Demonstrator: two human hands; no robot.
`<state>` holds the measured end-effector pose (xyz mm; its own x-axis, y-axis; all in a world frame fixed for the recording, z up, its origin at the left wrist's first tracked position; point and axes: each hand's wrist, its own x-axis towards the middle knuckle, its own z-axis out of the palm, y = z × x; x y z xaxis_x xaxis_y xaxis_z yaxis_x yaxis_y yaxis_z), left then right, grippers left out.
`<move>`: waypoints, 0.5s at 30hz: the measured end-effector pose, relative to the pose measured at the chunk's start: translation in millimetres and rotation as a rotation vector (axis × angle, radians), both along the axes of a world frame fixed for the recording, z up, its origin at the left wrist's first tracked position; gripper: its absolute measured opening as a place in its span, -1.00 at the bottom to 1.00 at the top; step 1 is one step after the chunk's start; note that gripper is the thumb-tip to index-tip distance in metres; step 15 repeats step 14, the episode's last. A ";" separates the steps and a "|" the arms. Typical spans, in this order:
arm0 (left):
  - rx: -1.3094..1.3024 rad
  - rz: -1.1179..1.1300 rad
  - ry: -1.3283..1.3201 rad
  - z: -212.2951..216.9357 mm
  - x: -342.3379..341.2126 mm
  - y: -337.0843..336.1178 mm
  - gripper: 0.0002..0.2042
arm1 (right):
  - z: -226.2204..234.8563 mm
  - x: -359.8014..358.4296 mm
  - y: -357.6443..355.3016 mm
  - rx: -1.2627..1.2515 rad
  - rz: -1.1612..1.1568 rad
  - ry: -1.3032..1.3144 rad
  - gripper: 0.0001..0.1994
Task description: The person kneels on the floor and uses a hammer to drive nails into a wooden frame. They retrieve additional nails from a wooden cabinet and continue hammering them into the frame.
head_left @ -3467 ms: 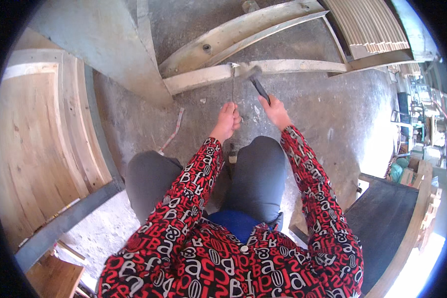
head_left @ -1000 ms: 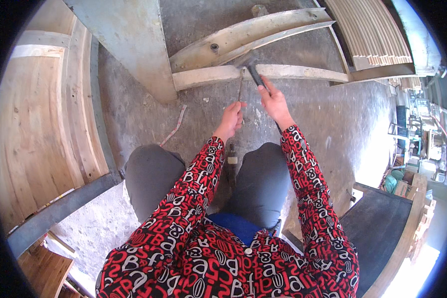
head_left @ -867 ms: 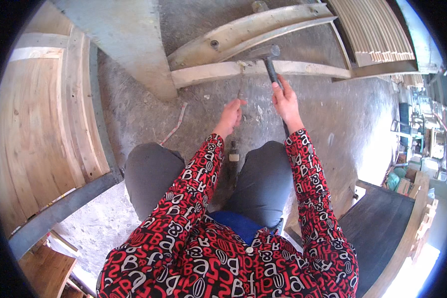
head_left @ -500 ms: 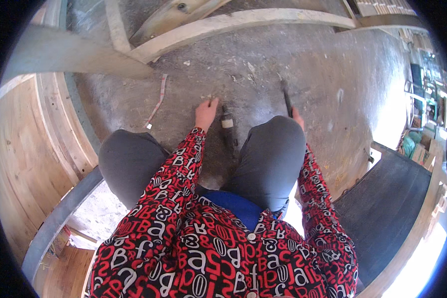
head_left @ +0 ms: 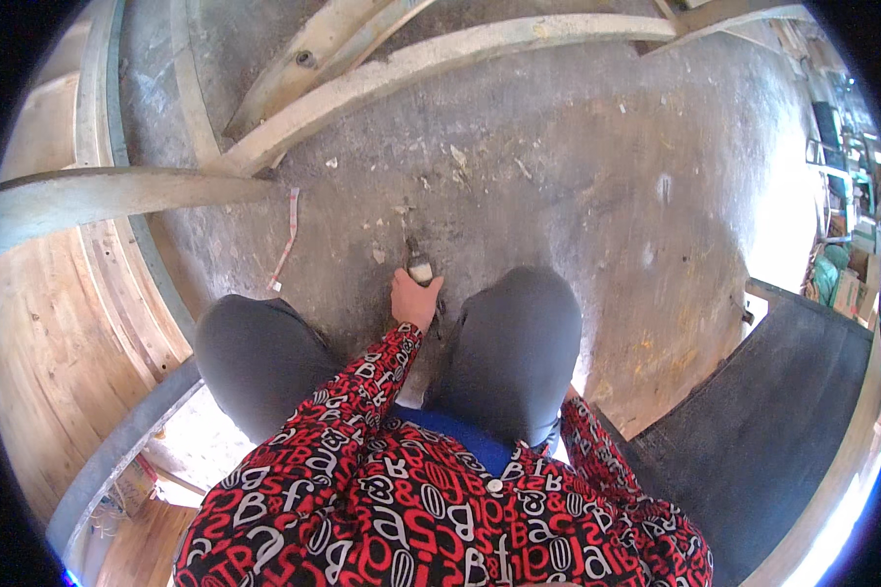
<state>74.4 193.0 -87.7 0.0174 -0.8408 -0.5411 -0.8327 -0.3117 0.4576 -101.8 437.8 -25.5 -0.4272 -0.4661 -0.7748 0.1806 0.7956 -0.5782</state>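
My left hand [head_left: 414, 299] reaches down between my knees, its fingers closed around a dark, elongated object with a pale band [head_left: 420, 269] that lies on the floor; its kind is not clear. My right hand [head_left: 571, 393] is mostly hidden behind my right knee, with only a sliver of skin in sight beside the patterned sleeve. What it holds, if anything, cannot be made out. Left of my left hand, a narrow whitish-pink strip [head_left: 289, 235] rests on the floor, bent near its middle.
Curved wooden beams [head_left: 411, 61] cross the far side. Wide planks [head_left: 88, 323] stand along the left. A dark flat panel [head_left: 754, 421] leans at the right near my leg. Pale scraps [head_left: 458, 157] dot the worn floor, and green bundles [head_left: 828, 272] sit far right.
My left hand has moved onto the dark banded object and closed on it. My right hand, which held a thin dark stick-like tool, has drawn back behind my knee.
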 end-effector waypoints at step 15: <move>0.369 -0.161 0.766 99.4 -0.3 -77.9 -0.57 | -21.6 -54.0 -213.9 0.193 0.691 0.163 -0.76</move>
